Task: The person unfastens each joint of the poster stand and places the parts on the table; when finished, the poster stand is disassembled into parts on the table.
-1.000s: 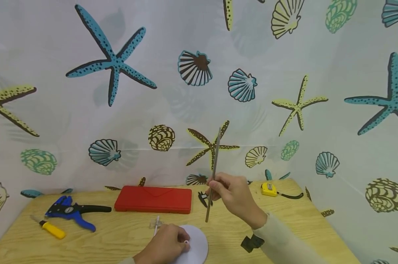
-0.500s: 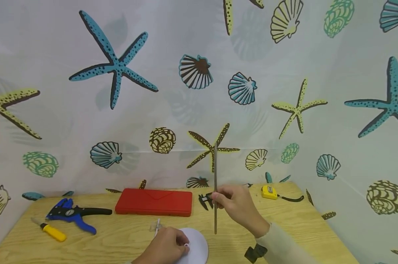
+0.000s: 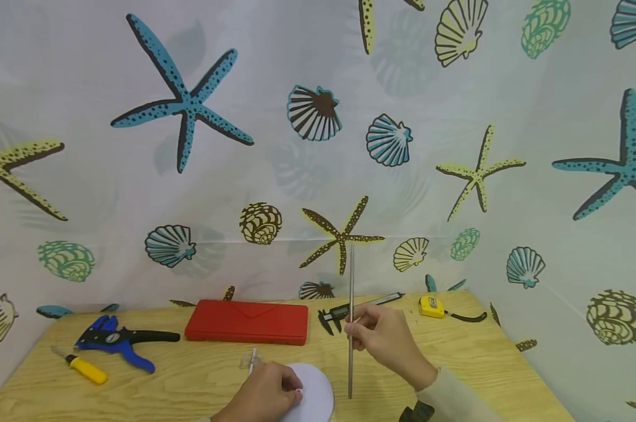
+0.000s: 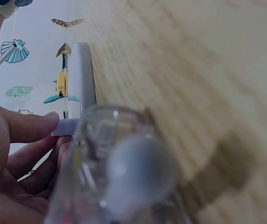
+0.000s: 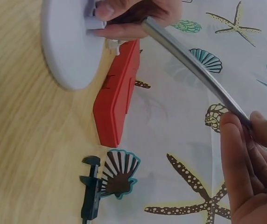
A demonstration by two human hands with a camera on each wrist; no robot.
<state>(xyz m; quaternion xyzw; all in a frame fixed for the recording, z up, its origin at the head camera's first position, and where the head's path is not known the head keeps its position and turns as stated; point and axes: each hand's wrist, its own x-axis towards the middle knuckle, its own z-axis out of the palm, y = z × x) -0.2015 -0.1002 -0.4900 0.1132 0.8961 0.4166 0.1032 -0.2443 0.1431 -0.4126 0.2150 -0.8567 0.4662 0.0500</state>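
Observation:
A white round base lies on the wooden table, a short white tubular post rising from its middle. The thumb and fingers of my left hand pinch that post. To the right, my right hand pinches a thin silver metal rod near its middle. The rod stands almost upright in the head view, its lower end beside the base's right edge. In the right wrist view the rod slants from the fingers toward the post, apart from the table.
Behind the hands lie a red case and a digital caliper. A yellow tape measure is at back right. Blue wire strippers and a yellow-handled screwdriver lie left. A clear plastic piece sits near the left hand.
My right hand has lowered the metal rod and turned it from slanted to nearly upright, uncovering more of the caliper. My left hand keeps its place on the post.

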